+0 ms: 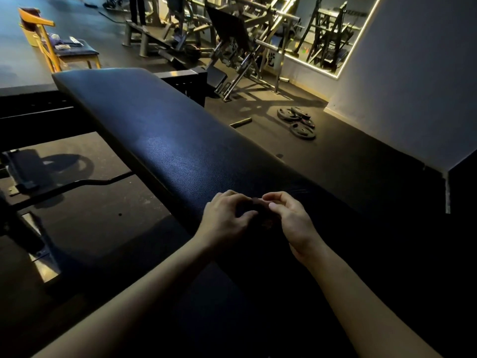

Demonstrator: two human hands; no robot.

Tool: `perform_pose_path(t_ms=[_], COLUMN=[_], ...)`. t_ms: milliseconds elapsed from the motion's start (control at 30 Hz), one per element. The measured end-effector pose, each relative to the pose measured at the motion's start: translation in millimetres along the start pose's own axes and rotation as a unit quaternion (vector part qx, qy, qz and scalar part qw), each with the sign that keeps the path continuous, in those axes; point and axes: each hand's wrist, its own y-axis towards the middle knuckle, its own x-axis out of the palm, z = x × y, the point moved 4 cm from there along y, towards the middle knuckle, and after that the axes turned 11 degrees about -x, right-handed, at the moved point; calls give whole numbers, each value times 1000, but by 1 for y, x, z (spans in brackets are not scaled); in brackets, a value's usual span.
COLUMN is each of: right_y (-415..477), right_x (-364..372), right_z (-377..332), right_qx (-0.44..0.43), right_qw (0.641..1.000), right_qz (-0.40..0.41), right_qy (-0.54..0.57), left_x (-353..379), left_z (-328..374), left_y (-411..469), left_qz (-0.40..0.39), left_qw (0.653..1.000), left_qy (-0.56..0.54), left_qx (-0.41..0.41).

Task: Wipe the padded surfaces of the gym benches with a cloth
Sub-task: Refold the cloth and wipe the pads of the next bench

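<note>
A long black bench pad runs from the top left down to the bottom of the view. Both hands are over the near part of the pad, close together. The left hand has its fingers bent and its thumb reaching in to hold a small dark cloth. The right hand has its fingers curled too, and it pinches the other side of the cloth. The cloth is bunched up between the two hands and sits right on the pad (it is very dark there, so its shape is hard to see). Both arms are bare. On the floor to the right of the bench lie some round weight plates, with a short bar near them. A wooden chair stands far off at the top left, with small things on its seat. A big gym machine stands at the back, beside a wall mirror.
</note>
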Motion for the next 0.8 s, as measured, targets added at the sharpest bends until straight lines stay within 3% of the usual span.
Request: perform_pose_path(t_ms=[167, 233, 300, 367, 433, 500, 533, 633, 800], right_y=[4, 3, -3, -9, -15, -17, -17, -23, -40], right_x=[-5, 2, 12, 20, 18, 2, -10, -51, -92], right_z=[3, 7, 6, 4, 2, 5, 8, 19, 37], right_qx=[-62, -121, -193, -247, -267, -249, -230, -157, -92], right_qw=[980, 944, 896, 867, 867, 882, 886, 882, 904], right_qz=[-110, -128, -107, -80, -65, -45, -32, -10, 19], right_qy=[-156, -280, -386, -426, -416, -398, -401, -444, -417], left_x=[-18, -33, -46, -52, -46, -25, -11, 7, 30], left_z=[-12, -22, -31, -31, -20, -16, -19, -33, -13], left_y=[1, -5, -12, -24, -41, -50, -48, -33, 3], left_qz=[-35, -36, -20, 63, 122, 63, 13, -90, -127], left_qw=[990, 989, 983, 972, 964, 942, 929, 914, 903], left_qy=[-78, -19, 115, 221, 200, 188, 210, 274, 252], left_qx=[-116, -141, -139, -46, 122, 271, 305, 287, 325])
